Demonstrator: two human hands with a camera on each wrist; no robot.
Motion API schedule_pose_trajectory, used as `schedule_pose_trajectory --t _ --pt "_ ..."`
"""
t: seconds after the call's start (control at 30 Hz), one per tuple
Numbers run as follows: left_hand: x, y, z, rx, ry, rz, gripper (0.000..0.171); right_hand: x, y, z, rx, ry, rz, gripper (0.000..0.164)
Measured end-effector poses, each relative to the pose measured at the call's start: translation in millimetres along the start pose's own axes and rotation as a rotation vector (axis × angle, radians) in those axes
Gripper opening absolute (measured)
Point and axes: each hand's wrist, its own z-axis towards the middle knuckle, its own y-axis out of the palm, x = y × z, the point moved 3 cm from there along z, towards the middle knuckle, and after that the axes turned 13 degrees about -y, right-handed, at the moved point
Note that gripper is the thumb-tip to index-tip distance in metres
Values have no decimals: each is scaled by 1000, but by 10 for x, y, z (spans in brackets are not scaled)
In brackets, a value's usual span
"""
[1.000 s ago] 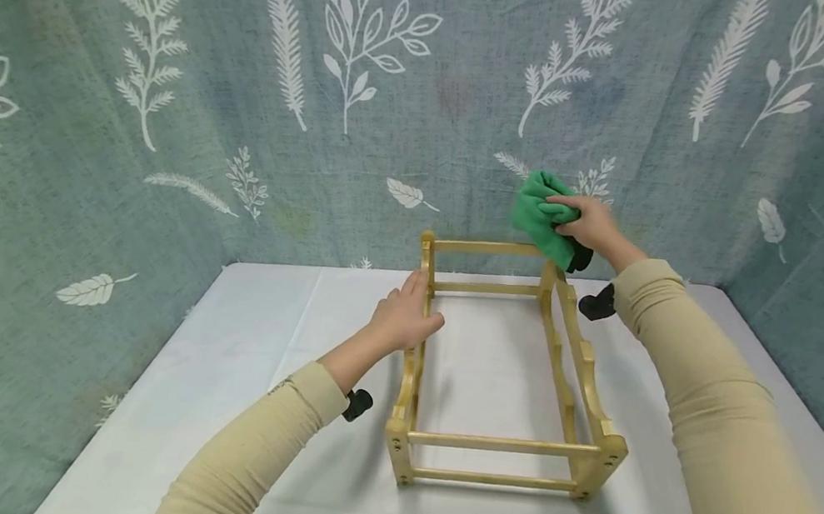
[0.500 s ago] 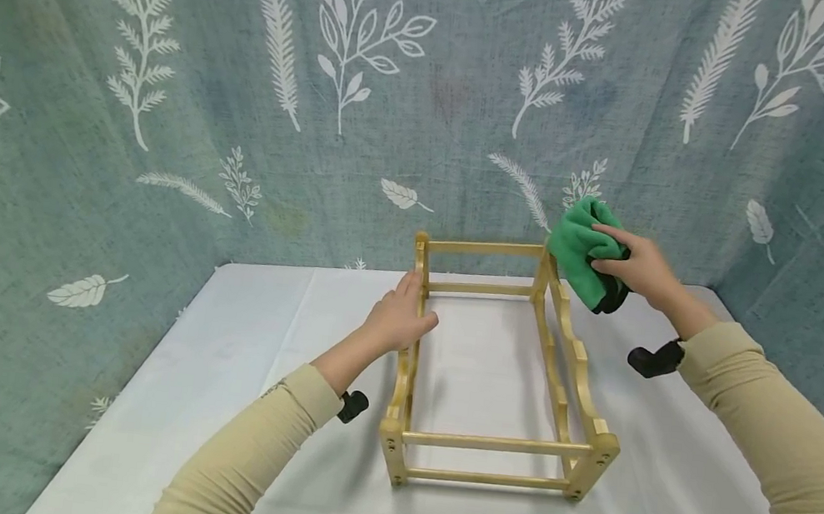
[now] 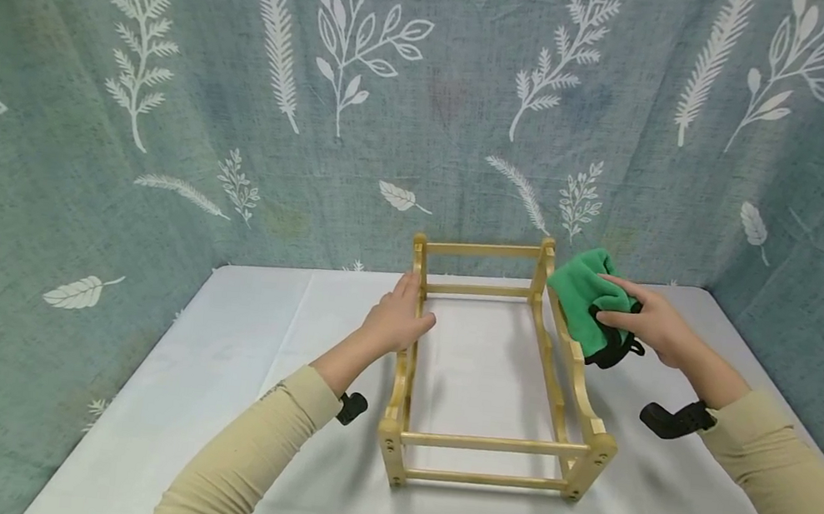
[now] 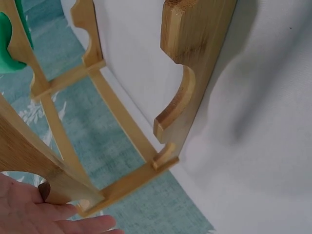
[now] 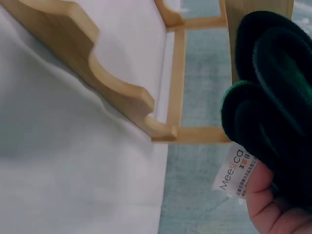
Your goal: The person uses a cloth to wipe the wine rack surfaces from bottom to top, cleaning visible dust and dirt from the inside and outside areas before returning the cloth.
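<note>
A light wooden rack frame [image 3: 494, 444] with wavy side rails and thin crossbars stands on the table. My left hand [image 3: 396, 316] rests on its left side rail; in the left wrist view the fingers [image 4: 85, 225] lie extended by the wood. My right hand [image 3: 656, 320] grips a folded green cloth [image 3: 583, 296] with black edging, thumb and fingers pinching it. The cloth lies against the right side rail, covering its upper part toward the back. In the right wrist view the cloth's dark folds [image 5: 278, 73] and a white label [image 5: 235, 170] show beside the fingers.
A white-covered table [image 3: 260, 341] carries the rack. Behind it and along both sides hangs a blue-green curtain [image 3: 362, 160] with white leaf prints. Black wrist devices are strapped to both forearms, by the left cuff [image 3: 352, 408] and the right cuff [image 3: 674, 420].
My right hand has moved the green cloth from the rack's back right corner toward me along the right rail. The left hand has stayed on the left rail.
</note>
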Motion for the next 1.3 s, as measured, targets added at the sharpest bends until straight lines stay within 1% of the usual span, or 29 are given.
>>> schedule_pose_trajectory --t 0.07,0.13,0.17,0.23,0.27,0.3,0.43,0.5,0.57,0.6,0.67,0.7,0.8,0.93,1.03,1.13,1.23,1.3 --pt "-11 1 -2 18 16 -33 71 -15 17 -61 0 -25 -20 76" --pt "-30 1 -19 52 47 -62 69 -30 32 -105 3 -46 -46 74" --pt "-40 -1 -40 63 59 -74 68 -38 41 -120 6 -56 -63 73" --pt "-59 -9 -123 61 78 -82 69 -52 57 -143 13 -72 -97 71" --pt "-65 -22 -186 48 86 -79 71 -55 63 -149 17 -80 -112 70" --pt "-70 -34 -262 20 87 -73 73 -60 69 -157 21 -85 -125 69" --pt "-109 -113 -665 -158 92 -23 81 -62 98 -153 36 -83 -154 67" --pt "-122 -144 -873 -213 103 28 86 -56 101 -153 41 -76 -156 67" --pt "-135 -161 -1054 -233 119 77 93 -58 102 -153 44 -77 -162 67" --pt "-144 -159 -1126 -231 125 100 96 -59 101 -153 46 -78 -167 66" --pt "-162 -148 -1236 -218 137 127 99 -70 97 -150 51 -84 -177 66" --pt "-174 -138 -1272 -215 139 122 100 -77 94 -148 54 -88 -181 66" --pt "-221 -94 -1321 -226 126 85 98 -103 78 -147 61 -97 -193 66" --pt "-282 -46 -1306 -236 111 18 96 -137 65 -135 54 -113 -219 65" --pt "-319 -22 -1266 -199 142 -22 92 -153 45 -124 51 -116 -261 65" --pt "-373 -15 -1198 -169 182 -72 86 -180 21 -127 57 -123 -302 65" --pt "-442 -31 -1102 -166 215 -120 83 -205 -4 -132 77 -143 -357 64" --pt "-491 -53 -1023 -180 236 -143 82 -218 -26 -129 99 -168 -385 63"
